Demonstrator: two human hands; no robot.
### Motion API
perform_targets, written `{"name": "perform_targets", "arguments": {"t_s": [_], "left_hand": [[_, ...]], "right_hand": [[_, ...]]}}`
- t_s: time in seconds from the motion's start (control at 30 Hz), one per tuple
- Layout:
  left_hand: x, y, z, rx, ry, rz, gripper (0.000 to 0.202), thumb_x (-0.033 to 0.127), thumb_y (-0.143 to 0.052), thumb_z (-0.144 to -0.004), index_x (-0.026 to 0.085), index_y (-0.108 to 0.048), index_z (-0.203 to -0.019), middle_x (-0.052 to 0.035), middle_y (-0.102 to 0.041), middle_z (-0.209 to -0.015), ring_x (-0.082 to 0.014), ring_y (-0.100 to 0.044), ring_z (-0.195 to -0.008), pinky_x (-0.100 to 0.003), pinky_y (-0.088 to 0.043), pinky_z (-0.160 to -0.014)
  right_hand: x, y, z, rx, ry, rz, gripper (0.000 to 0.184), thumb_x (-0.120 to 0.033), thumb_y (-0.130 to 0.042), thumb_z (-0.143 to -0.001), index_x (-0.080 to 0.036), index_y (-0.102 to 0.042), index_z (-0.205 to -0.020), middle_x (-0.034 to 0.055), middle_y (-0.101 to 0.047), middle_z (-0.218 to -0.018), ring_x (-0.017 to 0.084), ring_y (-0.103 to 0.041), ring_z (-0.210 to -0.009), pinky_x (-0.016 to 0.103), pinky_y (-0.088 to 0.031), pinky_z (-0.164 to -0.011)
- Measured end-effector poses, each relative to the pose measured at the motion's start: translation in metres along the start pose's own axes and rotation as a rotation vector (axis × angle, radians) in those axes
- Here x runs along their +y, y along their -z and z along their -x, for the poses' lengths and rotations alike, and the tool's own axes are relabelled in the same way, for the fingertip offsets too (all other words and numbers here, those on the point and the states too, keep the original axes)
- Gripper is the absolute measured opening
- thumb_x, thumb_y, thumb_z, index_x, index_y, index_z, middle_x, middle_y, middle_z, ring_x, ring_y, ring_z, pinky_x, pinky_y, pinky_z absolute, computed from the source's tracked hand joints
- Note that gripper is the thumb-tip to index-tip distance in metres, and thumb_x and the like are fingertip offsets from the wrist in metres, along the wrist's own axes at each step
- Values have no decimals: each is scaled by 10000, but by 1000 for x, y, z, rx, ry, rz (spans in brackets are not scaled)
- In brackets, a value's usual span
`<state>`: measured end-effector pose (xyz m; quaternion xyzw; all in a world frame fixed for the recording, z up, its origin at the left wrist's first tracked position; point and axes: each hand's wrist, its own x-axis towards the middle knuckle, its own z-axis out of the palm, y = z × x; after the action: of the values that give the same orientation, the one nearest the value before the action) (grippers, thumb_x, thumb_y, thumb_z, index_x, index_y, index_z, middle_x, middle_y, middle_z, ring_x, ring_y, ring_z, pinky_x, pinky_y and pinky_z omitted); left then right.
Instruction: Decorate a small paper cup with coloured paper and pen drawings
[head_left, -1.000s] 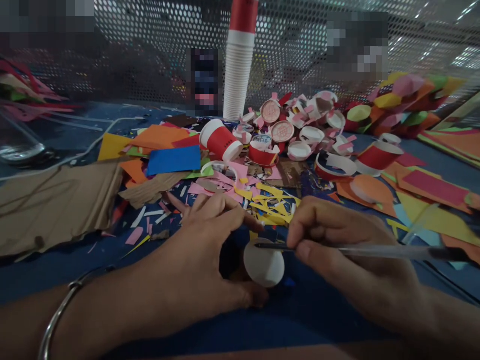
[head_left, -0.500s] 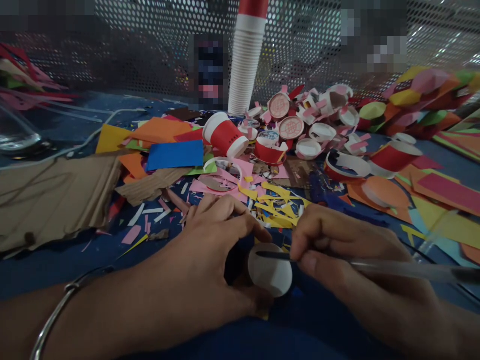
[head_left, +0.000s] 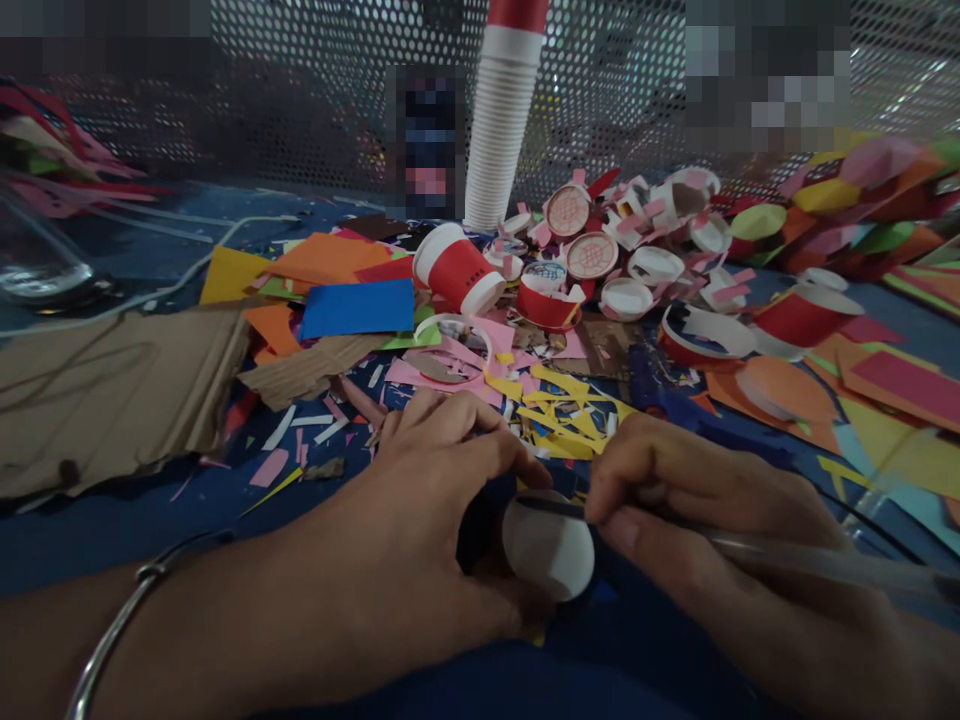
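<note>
Between the thumb and fingers of my left hand (head_left: 450,510) sits a small white round cup bottom (head_left: 551,550), its pale face turned up. It looks like the cut-off base of a paper cup; its sides are mostly hidden. My right hand (head_left: 697,530) pinches a pen (head_left: 795,560) with a clear barrel. The dark tip of the pen lies over the upper part of the white face; I cannot tell whether it touches. No clear mark shows on that face.
Cut cup bottoms with drawn red grids (head_left: 592,256) lie heaped behind, near a tall cup stack (head_left: 499,130). A red-and-white cup (head_left: 459,270) lies tipped. Yellow paper scraps (head_left: 566,415), a blue sheet (head_left: 358,307) and cardboard (head_left: 112,390) cover the dark table.
The pen has shifted slightly over the white face, its tip now nearer the upper rim. Both hands keep their holds. The whole view has shifted a little.
</note>
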<state>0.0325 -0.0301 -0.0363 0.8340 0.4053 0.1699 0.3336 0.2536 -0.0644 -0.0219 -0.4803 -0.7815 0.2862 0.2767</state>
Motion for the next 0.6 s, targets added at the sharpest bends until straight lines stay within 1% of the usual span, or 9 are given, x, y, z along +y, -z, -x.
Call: {"name": "perform_targets", "arguments": {"t_s": [0.2,0.43,0.6], "left_hand": [[1,2,-1,-10,1,-13,450,387,-918,-625,348,-734,-1034,15,-602,-1148,-269,-521,-1133,-418,-496,-927],[2,0,-1,7,-20,-6,416,366,-916,-636,363,-732,-1010,30,-615,-1116,-253,-534,-1128,-411,-497,-942],[3,1,-1,6,-32,-24,403,368,-901,-651,379,-734,-1018,35,-626,-1122,-255,-533,-1148,-424,-497,-956]], "right_hand": [[4,3,3,-30,31,13,237,-52,-478,-873,-262,-573,-820,-57,-608,-617,109,-545,-460,196,-422,-433],[6,2,4,-25,48,-1,233,-46,-476,-842,-265,-545,-803,-85,-533,-547,97,-515,-435,183,-385,-420],[4,4,3,-48,68,23,233,-50,-469,-830,-264,-559,-810,-82,-551,-554,93,-523,-436,181,-374,-415]]}}
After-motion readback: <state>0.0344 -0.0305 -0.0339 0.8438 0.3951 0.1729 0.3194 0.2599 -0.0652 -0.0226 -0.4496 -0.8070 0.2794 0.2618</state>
